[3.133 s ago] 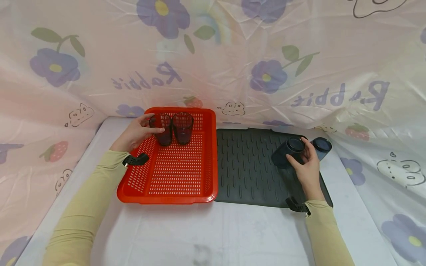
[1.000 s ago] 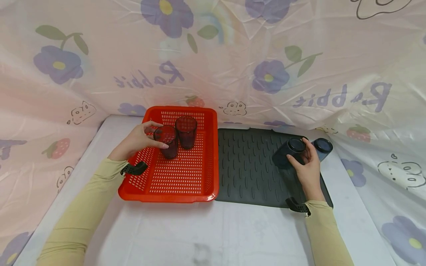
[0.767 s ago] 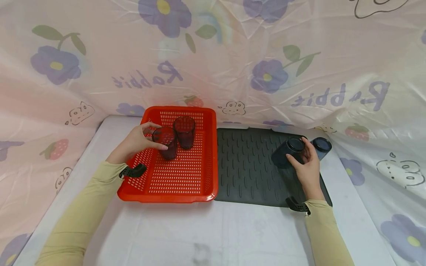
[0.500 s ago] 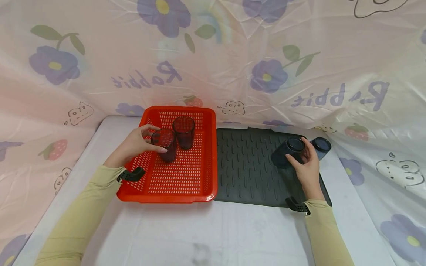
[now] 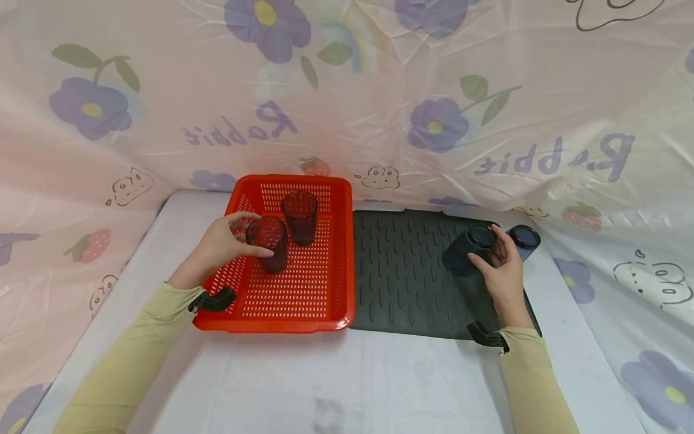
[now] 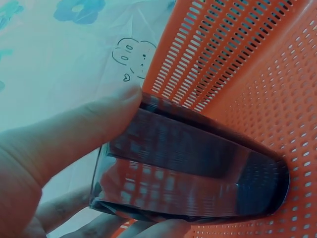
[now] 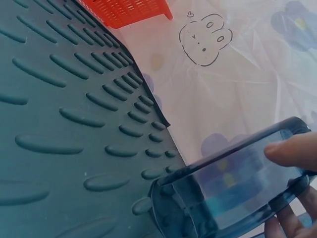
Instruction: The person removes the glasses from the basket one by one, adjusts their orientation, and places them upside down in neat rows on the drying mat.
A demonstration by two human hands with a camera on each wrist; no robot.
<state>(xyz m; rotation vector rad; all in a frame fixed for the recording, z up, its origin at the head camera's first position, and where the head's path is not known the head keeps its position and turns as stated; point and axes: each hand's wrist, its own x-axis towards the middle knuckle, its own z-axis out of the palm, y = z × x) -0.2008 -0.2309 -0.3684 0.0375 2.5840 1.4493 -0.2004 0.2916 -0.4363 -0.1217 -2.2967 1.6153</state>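
Note:
My left hand holds a dark tinted drinking glass by its upper part, thumb on one side and fingers on the other. That glass stands rim up inside the red basket; whether its base touches the basket floor, I cannot tell. A second tinted glass is behind it, apart and to the right. On the dark ribbed mat, my right hand grips a bluish glass, turned base up, near its base. Another upturned bluish glass is just beyond that hand, partly hidden.
The basket's left wall rises beside the left hand's glass. Basket and mat sit side by side on a white-covered table. A flower-printed curtain hangs close behind them and along both sides.
My left hand has drawn its glass toward the basket's near side, opening a gap from the second glass, which also sits slightly nearer. My right hand and its glass have stayed about the same.

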